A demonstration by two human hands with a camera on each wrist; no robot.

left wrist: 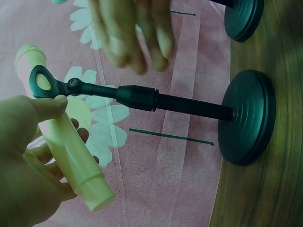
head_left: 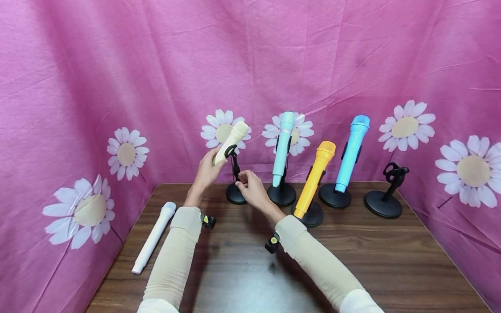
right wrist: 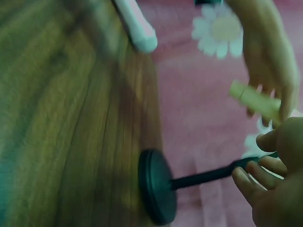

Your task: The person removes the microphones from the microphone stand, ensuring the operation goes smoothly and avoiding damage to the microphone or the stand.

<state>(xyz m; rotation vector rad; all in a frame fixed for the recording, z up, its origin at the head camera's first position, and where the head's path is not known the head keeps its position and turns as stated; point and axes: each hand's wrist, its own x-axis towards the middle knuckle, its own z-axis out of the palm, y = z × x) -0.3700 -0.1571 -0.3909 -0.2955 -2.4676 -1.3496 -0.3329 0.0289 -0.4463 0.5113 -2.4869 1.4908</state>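
In the head view a cream microphone (head_left: pixel 232 142) leans in the clip of a black desk stand (head_left: pixel 236 194). My left hand (head_left: pixel 208 170) grips its lower body; in the left wrist view my thumb lies along the microphone (left wrist: pixel 75 151) just below the clip ring (left wrist: pixel 45 81), with the fingers behind. The stand's round base (left wrist: pixel 248 118) sits on the table. My right hand (head_left: pixel 253 189) is beside the stand's pole, fingers loosely bent and holding nothing. In the right wrist view its fingers (right wrist: pixel 258 177) overlap the upper pole.
A white microphone (head_left: pixel 154 237) lies on the table at the left. To the right, mint (head_left: pixel 282 148), orange (head_left: pixel 316 178) and blue (head_left: pixel 352 152) microphones lean in black stands. A bare stand (head_left: pixel 385 202) is at the far right. A pink flowered curtain (head_left: pixel 176 87) surrounds the table.
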